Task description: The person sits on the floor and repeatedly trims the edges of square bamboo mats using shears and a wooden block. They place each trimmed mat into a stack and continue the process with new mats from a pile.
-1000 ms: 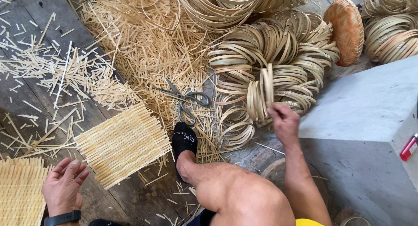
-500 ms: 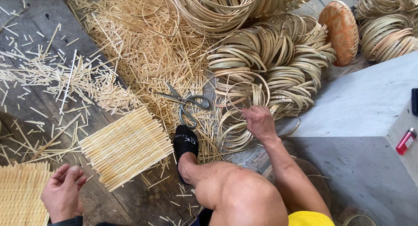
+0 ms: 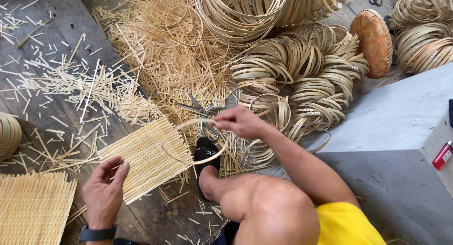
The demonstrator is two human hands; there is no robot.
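holding a bamboo ring (image 3: pixel 193 143) in right hand (image 3: pixel 240 122) grip, left hand (image 3: pixel 104 191) fingers loosely apart touching woven mat (image 3: pixel 146 157)

Woven mat (image 3: pixel 146 157): pale straw yellow, ribbed weave. Bamboo hoop (image 3: pixel 196 143): light tan. Hoop pile (image 3: pixel 302 80): tan-beige, banded. Basket (image 3: pixel 374 42): orange-brown weave. Sandal (image 3: pixel 205 155): black. Lighter (image 3: pixel 442 155): red. Floor planks (image 3: pixel 42 33): weathered grey. Shirt (image 3: pixel 347 224): yellow.
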